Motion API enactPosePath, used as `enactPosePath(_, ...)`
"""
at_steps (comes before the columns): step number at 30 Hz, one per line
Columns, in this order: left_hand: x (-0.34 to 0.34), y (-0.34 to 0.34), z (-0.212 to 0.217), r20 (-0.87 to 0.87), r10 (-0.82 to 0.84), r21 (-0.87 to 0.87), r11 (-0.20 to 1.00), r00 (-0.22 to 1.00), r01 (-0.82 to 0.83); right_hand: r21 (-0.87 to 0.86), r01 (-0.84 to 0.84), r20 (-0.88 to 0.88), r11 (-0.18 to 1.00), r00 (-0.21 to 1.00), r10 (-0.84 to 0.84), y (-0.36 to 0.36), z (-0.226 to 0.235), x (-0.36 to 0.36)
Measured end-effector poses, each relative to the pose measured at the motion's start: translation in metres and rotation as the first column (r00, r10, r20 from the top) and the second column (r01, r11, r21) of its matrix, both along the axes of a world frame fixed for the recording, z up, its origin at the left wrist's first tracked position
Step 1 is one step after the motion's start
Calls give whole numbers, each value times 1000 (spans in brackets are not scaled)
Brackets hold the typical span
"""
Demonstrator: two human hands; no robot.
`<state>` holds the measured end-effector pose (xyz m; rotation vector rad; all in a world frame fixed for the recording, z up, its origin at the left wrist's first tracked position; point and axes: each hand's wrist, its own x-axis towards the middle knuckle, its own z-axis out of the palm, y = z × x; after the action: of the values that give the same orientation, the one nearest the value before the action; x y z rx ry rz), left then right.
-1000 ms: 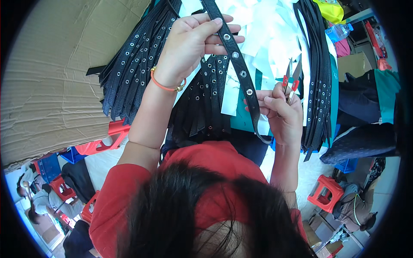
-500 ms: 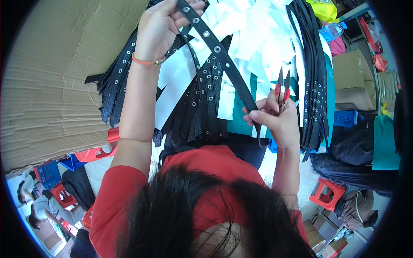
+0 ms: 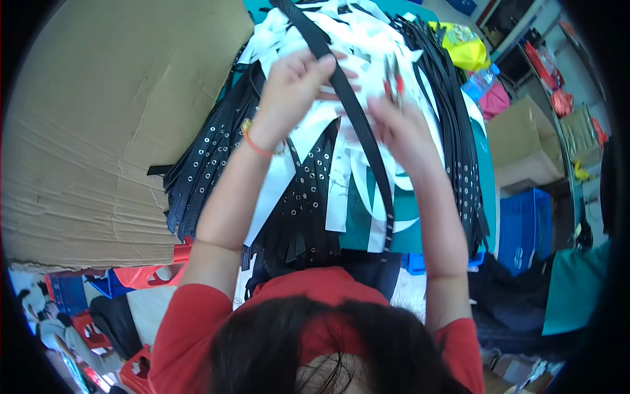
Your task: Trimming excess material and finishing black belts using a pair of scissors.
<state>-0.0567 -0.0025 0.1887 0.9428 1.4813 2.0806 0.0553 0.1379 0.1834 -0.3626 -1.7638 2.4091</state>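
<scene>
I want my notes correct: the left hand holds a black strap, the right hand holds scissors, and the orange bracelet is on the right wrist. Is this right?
Not quite: the head view shows the bracelet on the left wrist, not the right. The left hand does hold the strap, and the right hand the scissors.

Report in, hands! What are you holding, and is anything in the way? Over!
Left hand: gripping black strap. Right hand: red-handled scissors, blurred. Strap: slanting down toward the lap side. White strips behind, none seen over it.
</scene>
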Motion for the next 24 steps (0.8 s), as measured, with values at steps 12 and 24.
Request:
enactPosePath(12, -52, 30, -42, 141, -151, 44, 988, 978, 147, -11, 168, -46, 986, 985, -168, 7, -45, 31)
enactPosePath(24, 52, -13, -50, 248, -146, -130, 974, 958, 183, 91, 203, -112, 975, 975, -193, -9, -32, -8)
